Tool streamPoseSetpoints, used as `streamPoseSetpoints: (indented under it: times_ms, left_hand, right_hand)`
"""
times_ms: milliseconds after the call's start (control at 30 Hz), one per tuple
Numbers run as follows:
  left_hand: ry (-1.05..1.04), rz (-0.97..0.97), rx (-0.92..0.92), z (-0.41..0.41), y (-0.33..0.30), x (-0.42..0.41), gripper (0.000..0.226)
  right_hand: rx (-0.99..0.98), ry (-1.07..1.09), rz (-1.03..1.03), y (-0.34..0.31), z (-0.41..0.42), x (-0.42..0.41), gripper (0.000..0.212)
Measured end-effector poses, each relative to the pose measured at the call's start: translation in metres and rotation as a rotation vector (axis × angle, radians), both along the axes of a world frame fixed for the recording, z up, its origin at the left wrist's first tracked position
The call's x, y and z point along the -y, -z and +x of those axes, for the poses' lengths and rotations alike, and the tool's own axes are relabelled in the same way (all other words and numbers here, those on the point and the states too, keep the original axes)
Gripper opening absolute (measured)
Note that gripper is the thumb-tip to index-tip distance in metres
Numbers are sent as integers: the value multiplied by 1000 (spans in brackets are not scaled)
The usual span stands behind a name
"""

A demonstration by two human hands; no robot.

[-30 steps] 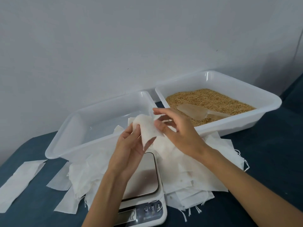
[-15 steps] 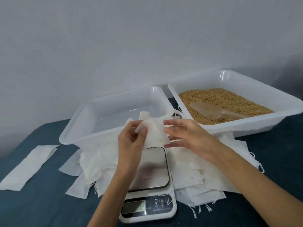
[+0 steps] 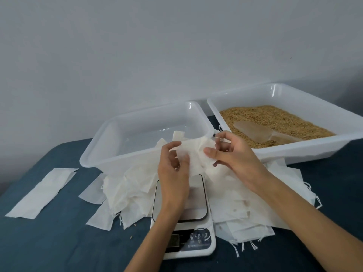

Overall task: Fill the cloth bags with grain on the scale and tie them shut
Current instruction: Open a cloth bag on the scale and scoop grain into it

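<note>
A white cloth bag (image 3: 194,154) hangs above the digital scale (image 3: 182,218), held between both hands. My left hand (image 3: 172,173) pinches its left side, thumb on the cloth. My right hand (image 3: 233,158) pinches the right side, with a thin drawstring near its raised fingers. Brown grain (image 3: 279,122) fills the right-hand white tray (image 3: 306,152), and a clear plastic scoop (image 3: 253,130) lies on the grain. Heaps of empty cloth bags (image 3: 245,209) lie around the scale.
A second white tray (image 3: 110,152) stands at the left of the grain tray, with a few bag corners draped over its near rim. Another flat bag (image 3: 41,193) lies apart on the blue tablecloth at the left. A grey wall rises behind.
The bag has been turned and spread wider between my hands, and my right fingers have lifted toward its drawstring. My view has shifted left, so everything sits further right.
</note>
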State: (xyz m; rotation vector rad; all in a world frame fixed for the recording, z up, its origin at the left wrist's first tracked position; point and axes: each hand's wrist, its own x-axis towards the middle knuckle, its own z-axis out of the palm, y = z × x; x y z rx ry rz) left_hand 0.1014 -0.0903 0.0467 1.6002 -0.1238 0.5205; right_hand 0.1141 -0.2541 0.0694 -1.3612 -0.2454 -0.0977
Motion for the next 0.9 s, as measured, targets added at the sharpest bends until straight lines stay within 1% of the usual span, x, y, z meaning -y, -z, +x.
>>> streamPoseSetpoints:
  times_ms: [67,100,167,233,300,333,433,533,633,767,833,900]
  left_hand:
    - [-55,30,23,0,-1,-1,37]
    - [-87,75,58,-1,-2,-2,37]
    - [-96,165,133,-3,-3,-1,29]
    - [24,191,151,-6,-3,1,16]
    - [155,179,114,-8,-2,5,16]
    - [186,170,97,-8,-2,7,16]
    - [204,70,52,-6,-1,7,20]
    - [199,-20,9,-3,-2,1,15]
    - [196,2,-16,-3,0,0,8]
    - [131,-9,-42,-4,3,5,13]
    - [81,-49,-56,-6,3,6,13]
    - [54,-70,-58,-9,2,9,13]
  right_hand:
    - [69,68,-59,-1,0,0,34]
    - [106,103,-107,0,0,0,34]
    - [156,142,-187,0,0,-1,31]
    - [175,126,-220,2,0,-1,23]
    - [181,76,-221,4,0,-1,10]
    - [183,42,-205,4,0,-1,6]
    - [185,-39,-118,3,-1,-1,10]
    - [209,-62,-117,2,-3,-2,5]
    - [246,-27,-202,2,-5,-3,9]
    - [306,174,-420,5,-6,-5,19]
    - [338,237,-478,5,-8,-4,20]
    - [352,249,-502,3,-9,-5,21]
